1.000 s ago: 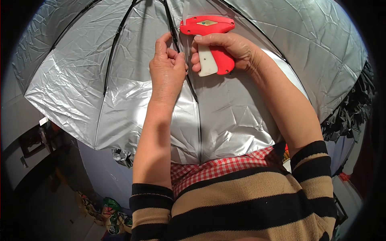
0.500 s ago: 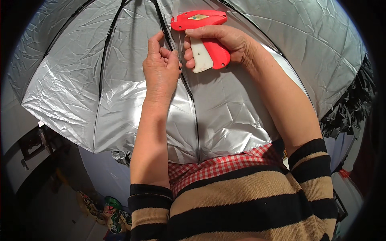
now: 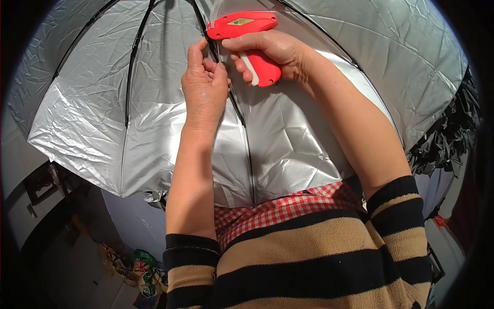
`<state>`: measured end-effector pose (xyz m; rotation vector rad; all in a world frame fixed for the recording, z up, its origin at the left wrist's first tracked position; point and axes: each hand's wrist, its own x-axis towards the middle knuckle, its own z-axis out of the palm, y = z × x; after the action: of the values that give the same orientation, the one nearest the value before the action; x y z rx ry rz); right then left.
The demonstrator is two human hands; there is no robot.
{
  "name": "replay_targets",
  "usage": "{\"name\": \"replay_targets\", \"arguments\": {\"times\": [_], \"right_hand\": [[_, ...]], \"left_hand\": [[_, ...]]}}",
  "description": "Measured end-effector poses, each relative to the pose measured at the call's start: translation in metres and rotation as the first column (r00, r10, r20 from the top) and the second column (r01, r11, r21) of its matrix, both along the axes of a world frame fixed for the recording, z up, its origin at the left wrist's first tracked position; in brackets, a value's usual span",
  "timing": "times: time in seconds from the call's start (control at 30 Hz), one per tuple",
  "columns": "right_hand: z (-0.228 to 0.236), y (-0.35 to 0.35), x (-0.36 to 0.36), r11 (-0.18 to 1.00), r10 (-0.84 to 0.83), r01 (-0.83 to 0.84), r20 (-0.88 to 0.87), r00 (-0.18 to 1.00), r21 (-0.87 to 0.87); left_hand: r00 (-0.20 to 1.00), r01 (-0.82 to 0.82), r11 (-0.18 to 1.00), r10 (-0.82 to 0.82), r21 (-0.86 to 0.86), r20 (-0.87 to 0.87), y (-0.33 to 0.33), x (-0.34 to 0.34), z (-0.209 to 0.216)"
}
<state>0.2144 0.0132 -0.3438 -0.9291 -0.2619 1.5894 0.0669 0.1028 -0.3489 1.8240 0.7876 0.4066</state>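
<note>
An open umbrella (image 3: 293, 139) with a silver inner side spreads in front of me, its black ribs running down the cloth. My left hand (image 3: 203, 90) is closed around one black rib (image 3: 236, 103), thumb and fingers pinching it near the upper middle. In my right hand (image 3: 283, 50) is a red tagging gun (image 3: 244, 26), gripped by its handle. Its white trigger (image 3: 250, 69) is squeezed in under my fingers. The gun's front end meets the rib just above my left fingertips; the exact contact point is too small to make out.
Gathered black cloth (image 3: 447, 139) hangs at the umbrella's right edge. A red-and-white checked cloth (image 3: 278, 208) lies across my lap. Colourful packages (image 3: 146, 275) sit on the floor at lower left, near a dark wooden piece of furniture (image 3: 43, 185).
The tagging gun has moved left up to the rib, and its white trigger has gone further into the handle. My left hand stays nearly in place.
</note>
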Motion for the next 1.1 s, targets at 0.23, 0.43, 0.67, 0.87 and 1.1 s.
{"name": "replay_targets", "arguments": {"times": [0.23,0.43,0.67,0.87,1.1], "right_hand": [[0.017,-0.013,-0.009,0.996,-0.072,0.067,-0.067,0.995,-0.064],[0.010,-0.082,-0.071,0.962,-0.258,0.224,-0.251,0.933,-0.159],[-0.007,-0.121,-0.156,0.942,-0.221,0.139,-0.251,0.942,-0.306],[-0.016,-0.106,-0.149,0.966,-0.183,0.128,-0.250,0.951,-0.223],[-0.014,-0.093,-0.141,0.950,-0.204,0.127,-0.261,0.943,-0.285]], "left_hand": [[0.988,0.026,0.941,0.026,0.337,-0.150,0.000,-0.016,-0.003],[0.709,0.433,0.827,-0.067,0.359,-0.702,-0.051,-0.058,-0.004],[0.894,0.159,0.859,0.085,0.487,-0.441,-0.064,-0.078,-0.014],[0.964,-0.216,0.960,0.182,-0.177,-0.195,-0.069,-0.099,-0.007],[0.969,-0.243,0.917,0.217,-0.317,-0.115,-0.072,-0.105,-0.011]]}}
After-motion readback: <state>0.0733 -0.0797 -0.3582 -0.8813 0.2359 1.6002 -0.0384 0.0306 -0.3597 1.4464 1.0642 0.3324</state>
